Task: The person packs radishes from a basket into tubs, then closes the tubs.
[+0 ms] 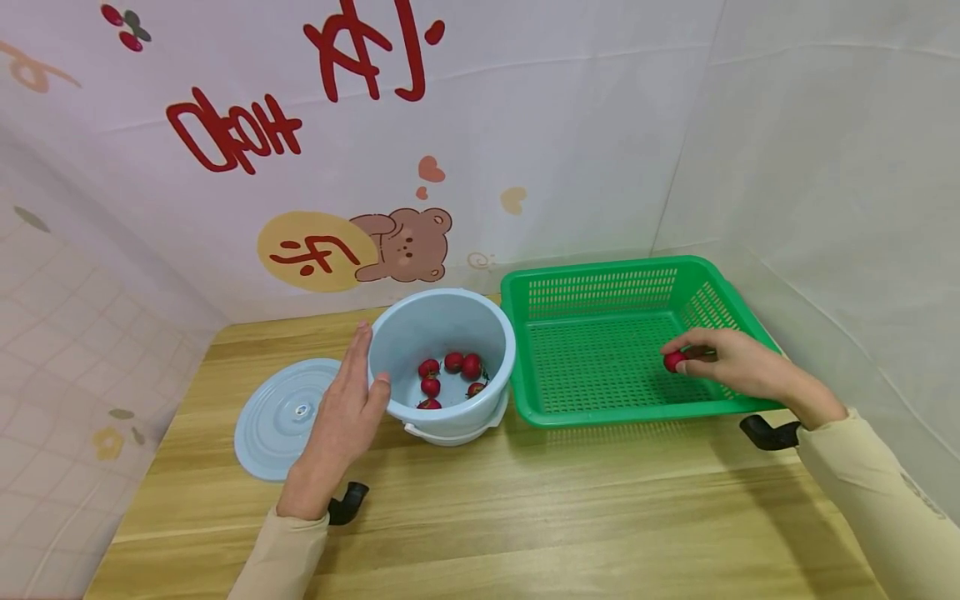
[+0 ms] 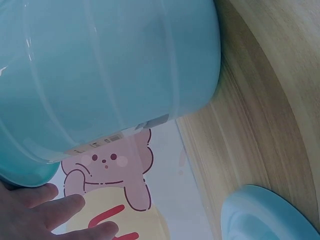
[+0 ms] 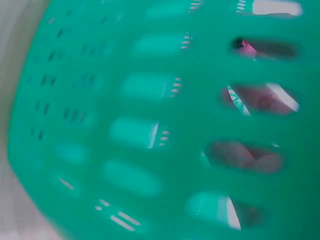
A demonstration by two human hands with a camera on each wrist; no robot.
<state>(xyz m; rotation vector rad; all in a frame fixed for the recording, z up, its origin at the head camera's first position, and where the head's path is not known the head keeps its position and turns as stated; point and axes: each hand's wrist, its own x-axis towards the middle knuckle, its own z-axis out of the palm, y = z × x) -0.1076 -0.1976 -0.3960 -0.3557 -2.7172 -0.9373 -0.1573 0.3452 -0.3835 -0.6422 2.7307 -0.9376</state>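
Note:
In the head view my right hand (image 1: 731,360) pinches a small round red fruit (image 1: 674,361) over the right part of the green basket (image 1: 592,412). Through slots in the green basket wall (image 3: 165,115), the right wrist view shows parts of the fingers (image 3: 235,154), blurred. My left hand (image 1: 341,417), its fingers straight, lies against the left rim of a light blue bucket (image 1: 480,408). Several similar red fruits (image 1: 471,365) lie on the bucket's bottom. In the left wrist view, left fingertips (image 2: 70,205) show beside the bucket's rim.
A round light blue lid (image 1: 273,417) lies flat on the wooden table (image 1: 525,517), left of the bucket and partly behind my left hand. The white bucket handle (image 1: 450,437) hangs at the front. A printed white cloth (image 1: 585,108) covers the walls behind and beside the table.

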